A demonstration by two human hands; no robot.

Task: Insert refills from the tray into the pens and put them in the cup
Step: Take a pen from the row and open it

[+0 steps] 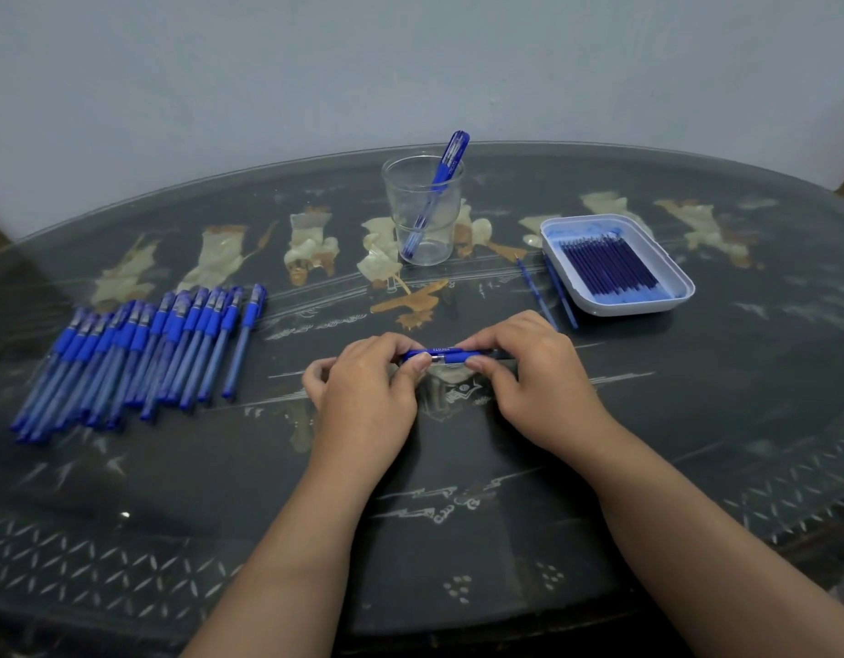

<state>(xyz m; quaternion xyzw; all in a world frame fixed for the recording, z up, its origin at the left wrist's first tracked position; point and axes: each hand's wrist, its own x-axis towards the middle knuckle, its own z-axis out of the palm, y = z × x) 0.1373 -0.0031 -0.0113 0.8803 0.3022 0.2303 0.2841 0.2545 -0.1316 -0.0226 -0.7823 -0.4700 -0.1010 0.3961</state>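
Note:
A blue pen (446,356) lies level between both hands just above the table's middle. My left hand (365,387) pinches its left part, and my right hand (524,372) pinches its capped right end. A clear plastic cup (422,211) stands behind them with one blue pen (441,182) leaning in it. To the right, a white tray (667,296) holds several dark blue refills (610,265). Two loose refills (550,296) lie on the table beside the tray's left edge. A row of several blue pens (140,358) lies at the left.
The dark glass-topped table (458,539) has pale inlaid figures and curves away at the back. A plain light wall (410,64) stands behind it. The near table edge runs along the bottom of the view.

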